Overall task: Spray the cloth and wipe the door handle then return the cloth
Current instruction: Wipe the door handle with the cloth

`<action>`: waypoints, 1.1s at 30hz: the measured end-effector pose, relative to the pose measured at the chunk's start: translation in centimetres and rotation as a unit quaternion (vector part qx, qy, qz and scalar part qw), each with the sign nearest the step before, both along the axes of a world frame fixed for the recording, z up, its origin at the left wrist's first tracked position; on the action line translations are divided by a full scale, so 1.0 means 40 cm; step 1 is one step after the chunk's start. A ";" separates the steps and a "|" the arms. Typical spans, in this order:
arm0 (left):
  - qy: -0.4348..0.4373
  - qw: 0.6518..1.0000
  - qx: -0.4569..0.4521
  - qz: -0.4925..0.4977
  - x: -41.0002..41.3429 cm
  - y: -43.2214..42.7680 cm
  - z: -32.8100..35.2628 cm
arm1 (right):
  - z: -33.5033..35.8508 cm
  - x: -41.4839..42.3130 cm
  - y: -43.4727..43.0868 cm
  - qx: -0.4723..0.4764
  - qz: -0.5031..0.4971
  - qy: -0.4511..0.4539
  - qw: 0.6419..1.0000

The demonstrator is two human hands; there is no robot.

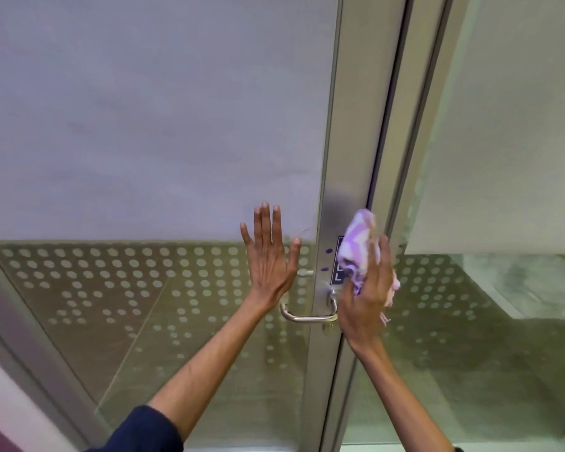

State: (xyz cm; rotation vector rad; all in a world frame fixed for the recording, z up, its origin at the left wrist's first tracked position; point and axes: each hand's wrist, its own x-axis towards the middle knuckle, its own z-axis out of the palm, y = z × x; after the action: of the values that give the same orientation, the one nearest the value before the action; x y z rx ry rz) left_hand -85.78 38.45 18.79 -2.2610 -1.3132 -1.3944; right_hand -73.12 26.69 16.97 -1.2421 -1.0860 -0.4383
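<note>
A silver lever door handle (307, 318) sticks out leftward from the metal door stile (343, 177). My right hand (367, 295) presses a crumpled purple-and-white cloth (359, 246) against the stile just above the handle's base, covering most of a small dark label. My left hand (269, 256) lies flat with fingers spread on the frosted glass door panel (144, 125), just left of the stile and above the handle. No spray bottle is in view.
The door's lower glass carries a pattern of white dots (111, 275). A second glass panel (502, 158) with its metal frame stands to the right of the stile. A wall edge (10, 370) runs along the lower left.
</note>
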 end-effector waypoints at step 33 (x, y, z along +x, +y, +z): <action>-0.033 0.996 0.073 0.047 0.044 0.122 -0.071 | -0.187 0.157 0.172 -0.147 0.062 -0.342 0.926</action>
State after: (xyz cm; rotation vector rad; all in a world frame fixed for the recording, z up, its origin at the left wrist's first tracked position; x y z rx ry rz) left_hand -84.04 43.33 15.94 -2.0485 -1.2747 -1.4917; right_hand -66.85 33.57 9.50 -1.3010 -1.8706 -0.6528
